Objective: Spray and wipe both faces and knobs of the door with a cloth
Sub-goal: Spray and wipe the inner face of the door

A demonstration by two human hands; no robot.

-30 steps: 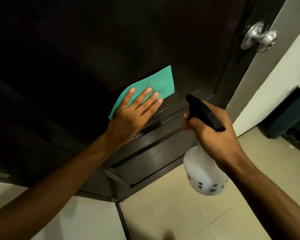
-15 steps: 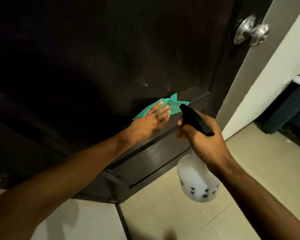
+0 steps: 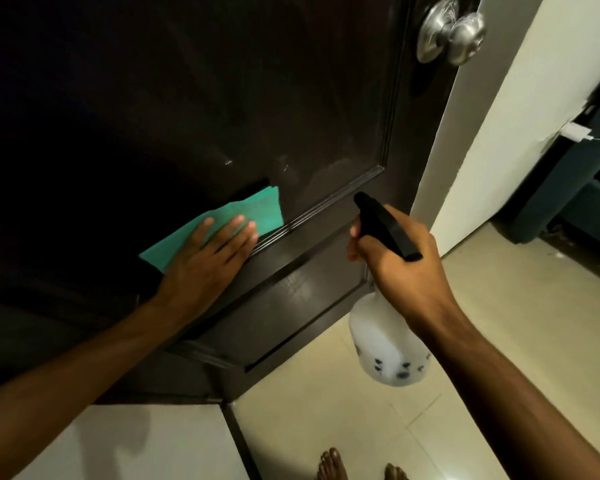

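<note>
A dark brown panelled door fills most of the view. Its silver knob sits at the top right, untouched. My left hand lies flat with straight fingers on a teal cloth, pressing it against the door's face just above the lower moulding. My right hand grips the black trigger head of a white spray bottle, which hangs to the right of the cloth, its nozzle pointing at the door. A few wet specks glint on the panel above the cloth.
Beige floor tiles spread below and to the right of the door. A pale wall stands beside the door's edge, with dark furniture and a white plug beyond. My bare toes show at the bottom edge.
My left hand has slid the cloth down and then leftward along the lower part of the panel, and the cloth now lies flatter. The bottle in my right hand has stayed close by.
</note>
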